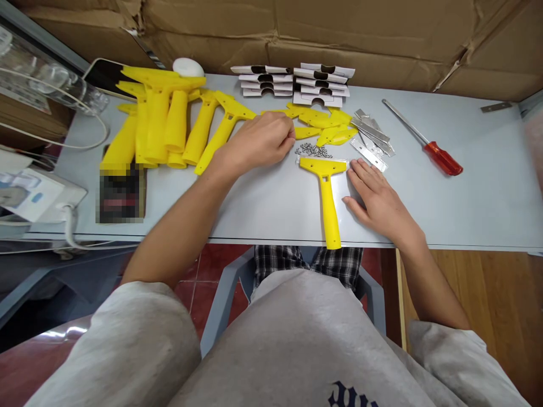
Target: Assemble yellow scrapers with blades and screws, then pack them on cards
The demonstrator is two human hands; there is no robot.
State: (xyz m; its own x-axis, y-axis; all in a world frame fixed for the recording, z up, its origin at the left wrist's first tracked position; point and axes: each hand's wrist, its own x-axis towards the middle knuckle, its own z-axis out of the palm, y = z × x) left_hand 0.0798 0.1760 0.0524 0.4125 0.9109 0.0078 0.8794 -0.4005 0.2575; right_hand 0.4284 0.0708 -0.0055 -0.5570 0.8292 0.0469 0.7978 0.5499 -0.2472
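Observation:
My left hand (266, 139) hovers at or on the table beside the yellow cover plates (320, 120), its fingers curled and closed. Whatever may be in them is hidden. A small heap of screws (313, 150) lies just right of it. My right hand (377, 200) lies flat with fingers stretched, next to a yellow scraper (327, 203). The scraper's wide head points away from me, a thin blade (302, 160) along its far edge; its handle reaches the table's front edge. Loose metal blades (370, 135) lie beyond my right fingertips.
Several yellow scraper handles (156, 121) are piled at the left, near a phone (108, 76). White folded cards (292, 85) stand in two stacks at the back, before cardboard (360, 34). A red-handled screwdriver (441, 158) lies at the right; a power strip (38, 189) sits far left.

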